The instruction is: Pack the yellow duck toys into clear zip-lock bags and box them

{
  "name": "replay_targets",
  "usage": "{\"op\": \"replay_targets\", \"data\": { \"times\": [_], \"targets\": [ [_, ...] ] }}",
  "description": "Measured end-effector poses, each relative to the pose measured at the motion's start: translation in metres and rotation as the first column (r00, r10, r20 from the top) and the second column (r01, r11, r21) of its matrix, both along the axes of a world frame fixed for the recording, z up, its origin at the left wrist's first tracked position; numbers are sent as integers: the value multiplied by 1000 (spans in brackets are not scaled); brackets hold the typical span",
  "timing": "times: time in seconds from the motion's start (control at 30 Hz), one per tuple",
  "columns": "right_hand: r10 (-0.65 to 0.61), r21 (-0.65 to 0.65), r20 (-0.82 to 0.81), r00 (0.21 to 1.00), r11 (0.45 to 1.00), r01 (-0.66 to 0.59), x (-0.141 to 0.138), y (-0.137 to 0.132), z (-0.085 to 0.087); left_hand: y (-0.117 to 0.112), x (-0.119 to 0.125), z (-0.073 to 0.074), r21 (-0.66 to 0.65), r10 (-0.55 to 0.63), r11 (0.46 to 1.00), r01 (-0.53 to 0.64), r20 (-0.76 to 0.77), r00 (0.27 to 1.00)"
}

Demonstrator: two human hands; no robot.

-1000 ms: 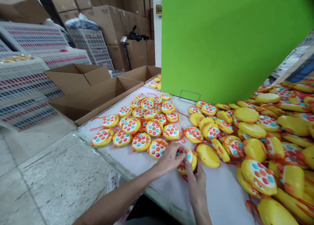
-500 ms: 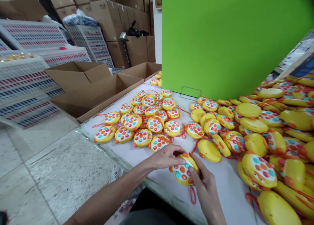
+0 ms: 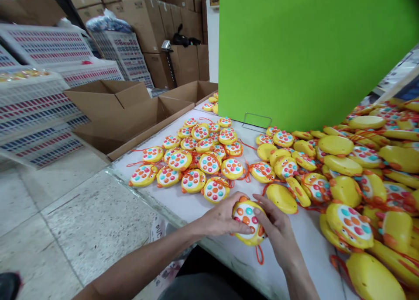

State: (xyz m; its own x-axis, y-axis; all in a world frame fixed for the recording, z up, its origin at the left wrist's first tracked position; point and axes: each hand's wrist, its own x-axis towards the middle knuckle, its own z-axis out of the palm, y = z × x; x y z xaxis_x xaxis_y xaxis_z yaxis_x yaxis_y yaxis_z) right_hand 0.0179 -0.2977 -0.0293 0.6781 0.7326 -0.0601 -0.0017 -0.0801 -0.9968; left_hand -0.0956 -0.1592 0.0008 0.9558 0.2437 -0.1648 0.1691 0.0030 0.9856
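A yellow duck-shaped toy point(image 3: 246, 217) with a white face of coloured round buttons is held between both hands over the near table edge. My left hand point(image 3: 225, 217) grips its left side, with the thumb lying across the buttons. On the other side my right hand point(image 3: 276, 225) holds the upper right rim, fingers bent around it. An orange cord loop point(image 3: 259, 255) dangles from the toy's lower end. Beyond the hands lies a group of similar toys point(image 3: 193, 181), mostly buttons up. A larger heap of them point(image 3: 347, 191) spreads to the right, many with plain yellow backs up.
An upright green panel point(image 3: 294, 51) stands at the back of the white table point(image 3: 183, 206), a wire bracket point(image 3: 257, 121) at its foot. Open cardboard boxes point(image 3: 131, 121) adjoin the table's left side. Plastic crates point(image 3: 39, 112) and stacked cartons point(image 3: 147, 25) stand behind.
The toy has turned in my hands. My left hand has moved from its top to its left side, the thumb now across the buttons. My right hand has shifted slightly up and right.
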Motion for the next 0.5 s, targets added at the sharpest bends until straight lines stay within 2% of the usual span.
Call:
{"op": "replay_targets", "data": {
  "times": [0.07,0.17,0.27,0.33,0.5],
  "targets": [
    [-97,-23,79,992,995,99,-1,-1,-1,-2,0,-7,-149,161,976,-157,16,987],
    [-195,-20,137,971,980,200,-9,-6,-2,-4,4,-17,-324,374,876,-356,-5,927],
    [-220,28,48,974,975,219,-23,-8,-3,-7,9,-22,-492,443,777,-392,-14,896],
    [-234,35,14,972,972,233,-31,-6,-3,-9,10,-24,-555,478,726,-406,-17,878],
    [-248,50,-38,968,967,249,-37,1,-2,-16,6,-24,-645,498,671,-366,25,867]
  ]
}}
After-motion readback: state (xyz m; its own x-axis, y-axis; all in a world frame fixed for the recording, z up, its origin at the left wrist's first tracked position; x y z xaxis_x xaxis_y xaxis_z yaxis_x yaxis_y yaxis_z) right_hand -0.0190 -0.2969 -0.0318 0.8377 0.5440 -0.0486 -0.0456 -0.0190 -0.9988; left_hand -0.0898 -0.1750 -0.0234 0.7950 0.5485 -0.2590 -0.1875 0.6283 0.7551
